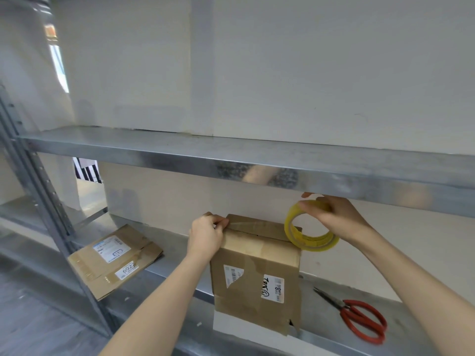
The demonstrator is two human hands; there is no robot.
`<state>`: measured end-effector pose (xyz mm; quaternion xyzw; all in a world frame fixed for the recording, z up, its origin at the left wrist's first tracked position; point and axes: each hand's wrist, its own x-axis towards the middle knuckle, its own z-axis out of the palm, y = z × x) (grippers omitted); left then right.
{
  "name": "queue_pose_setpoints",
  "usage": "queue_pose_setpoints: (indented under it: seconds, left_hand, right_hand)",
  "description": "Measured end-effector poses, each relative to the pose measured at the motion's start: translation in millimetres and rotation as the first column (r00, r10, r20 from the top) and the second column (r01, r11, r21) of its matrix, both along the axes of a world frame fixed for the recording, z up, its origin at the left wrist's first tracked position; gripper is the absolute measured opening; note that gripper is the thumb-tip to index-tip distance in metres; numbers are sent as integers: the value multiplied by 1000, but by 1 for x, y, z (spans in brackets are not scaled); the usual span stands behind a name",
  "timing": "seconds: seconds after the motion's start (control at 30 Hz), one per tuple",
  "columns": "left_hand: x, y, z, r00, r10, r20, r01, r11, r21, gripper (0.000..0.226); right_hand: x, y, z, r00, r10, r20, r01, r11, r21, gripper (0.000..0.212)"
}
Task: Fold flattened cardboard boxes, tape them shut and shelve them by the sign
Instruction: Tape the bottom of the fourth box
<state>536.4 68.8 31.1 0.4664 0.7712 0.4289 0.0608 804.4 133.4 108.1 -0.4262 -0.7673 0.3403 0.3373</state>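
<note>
A folded brown cardboard box [257, 276] with white labels stands upright on the metal shelf [180, 263]. My left hand [205, 235] presses the end of clear tape onto the box's top left edge, with its fingers curled over the corner. My right hand [331, 217] grips a yellow tape roll [308, 229] above the box's top right corner. A strip of tape runs across the top flaps between my two hands.
A flattened cardboard box [113, 260] with labels lies on the shelf to the left. Red-handled scissors [359, 317] lie on the shelf to the right. An upper metal shelf [231, 155] runs just above my hands. A grey upright post [46, 201] stands at the left.
</note>
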Motion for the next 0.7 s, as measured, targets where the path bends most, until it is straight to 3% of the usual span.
queue_pose_setpoints:
  seconds: [0.3,0.43,0.7]
  left_hand:
    - [-3,-4,-3,999,10,43,-9,999,-31,23]
    - [0,-3,0,998,8,64,-5,999,-39,35]
    - [3,-7,3,992,-16,125,17,1000,-7,32]
  right_hand:
    - [23,0,0,979,8,202,-28,995,96,26]
    - [26,-3,-11,984,1,178,-16,996,84,24]
    - [30,0,-19,977,25,210,-40,997,66,24]
